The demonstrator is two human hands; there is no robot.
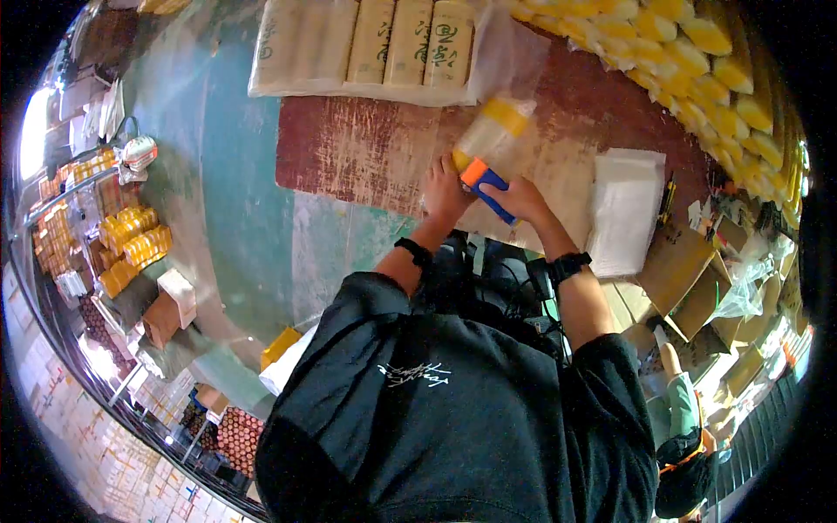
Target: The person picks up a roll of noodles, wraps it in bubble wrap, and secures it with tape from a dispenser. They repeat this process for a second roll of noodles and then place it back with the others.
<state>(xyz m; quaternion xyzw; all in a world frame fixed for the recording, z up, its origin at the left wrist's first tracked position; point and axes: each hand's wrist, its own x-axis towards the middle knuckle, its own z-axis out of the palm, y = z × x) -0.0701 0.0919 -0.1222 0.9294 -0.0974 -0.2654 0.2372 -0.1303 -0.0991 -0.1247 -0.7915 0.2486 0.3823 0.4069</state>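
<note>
In my head view, I have both hands together over the bench (248,157), just in front of the black shirt (471,410). My right grip (514,199) is closed around the blue part of a blue-and-orange hand tool (490,190), whose orange end points up and to the left, beside the near end of a clear packet with yellow ends (490,131). My left grip (449,187) is at that same near end, fingertips by the yellow; I cannot tell how tightly it is closed. The packet lies slanted over a worn maroon-and-tan board (366,148), its far end tipped to the right.

Beyond the packet, I see a row of wrapped cream packs with green writing (392,44) along the far edge of the board, with loose clear film (510,52) at their right. A flat stack of white sheets (623,209) lies to the right of my right grip. A big pile of yellow-and-white packets (697,74) fills the upper right.

Below that pile are open cardboard boxes (684,275), and another person's arm (670,362) reaches up near them, well apart from my hands. Over on the left, beyond the bench, yellow packets (135,235) sit in groups. I have a black band on each wrist.
</note>
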